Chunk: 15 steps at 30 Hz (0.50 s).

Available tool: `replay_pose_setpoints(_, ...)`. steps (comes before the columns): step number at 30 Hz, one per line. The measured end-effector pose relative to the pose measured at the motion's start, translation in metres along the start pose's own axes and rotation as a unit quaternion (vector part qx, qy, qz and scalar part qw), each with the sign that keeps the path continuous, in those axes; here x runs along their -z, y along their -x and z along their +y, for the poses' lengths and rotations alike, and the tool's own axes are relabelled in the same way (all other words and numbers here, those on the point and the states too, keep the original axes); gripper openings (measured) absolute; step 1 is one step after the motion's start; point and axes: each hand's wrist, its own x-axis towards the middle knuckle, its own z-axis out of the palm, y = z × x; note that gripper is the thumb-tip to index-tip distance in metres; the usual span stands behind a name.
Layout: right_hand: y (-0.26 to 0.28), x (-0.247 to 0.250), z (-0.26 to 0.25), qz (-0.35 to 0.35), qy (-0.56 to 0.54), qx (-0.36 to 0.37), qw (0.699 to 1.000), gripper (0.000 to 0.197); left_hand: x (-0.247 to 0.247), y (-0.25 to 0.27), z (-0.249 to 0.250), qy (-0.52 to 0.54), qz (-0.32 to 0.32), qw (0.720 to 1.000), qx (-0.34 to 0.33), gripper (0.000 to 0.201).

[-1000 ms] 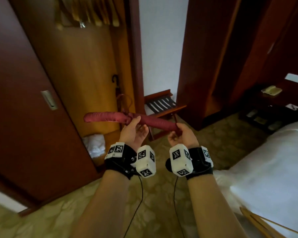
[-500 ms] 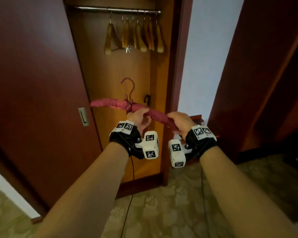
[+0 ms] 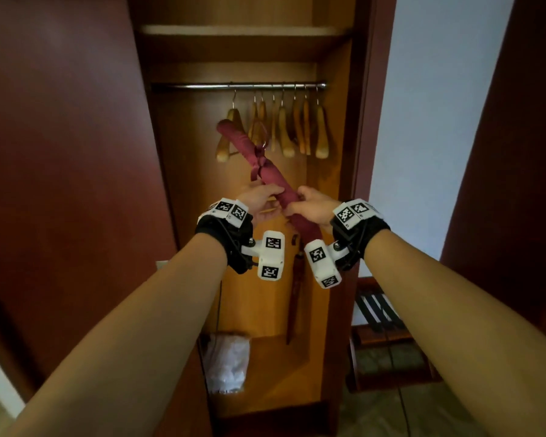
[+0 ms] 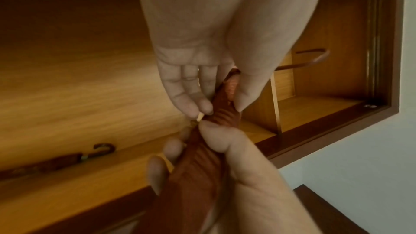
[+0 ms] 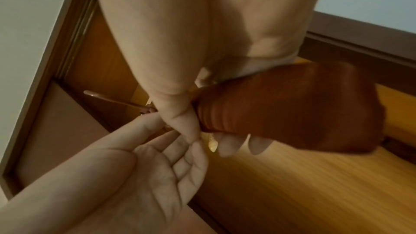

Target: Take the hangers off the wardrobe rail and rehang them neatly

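Wardrobe rail (image 3: 238, 86), left half seemingly free

A padded hanger (image 3: 267, 171) covered in gathered maroon fabric, tied at its middle, slants from 11 o'clock down to 5 o'clock before the open wardrobe. Behind it, wooden hangers (image 3: 286, 134) hang bunched toward the 3 o'clock end of the metal rail (image 3: 202, 86)

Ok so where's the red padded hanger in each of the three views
Head: red padded hanger centre, slanting up-left from both hands toward the rail.
Left wrist: lower centre, running from the left hand down into the right hand.
Right wrist: right of centre, gripped by the right hand.
Shared landmark: its metal hook.
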Motion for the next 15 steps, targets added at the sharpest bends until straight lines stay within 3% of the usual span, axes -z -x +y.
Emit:
replay_pose_setpoints(5,-0.046,0.002,-0.017,0.003,-0.05,0.026,0.998,0.025,0.01,-0.039,0.023,-0.076,0.024,0.996,-0.051,0.003)
replay_pose_setpoints(8,-0.073,-0.005,-0.03,0.013,-0.059,0.051,0.997,0.024,0.024,-0.062,0.033,-0.104,0.072,0.987,-0.1,0.006)
replay_pose_setpoints(12,-0.11,-0.023,-0.049,0.009,-0.079,0.075,0.994,0.022,0.051,-0.09,0.044,-0.167,0.157,0.954,-0.192,0.019)
replay_pose_setpoints(15,-0.138,-0.035,-0.063,0.019,-0.082,0.088,0.993,0.011,0.075,-0.11,0.054,-0.218,0.18,0.927,-0.247,0.023)
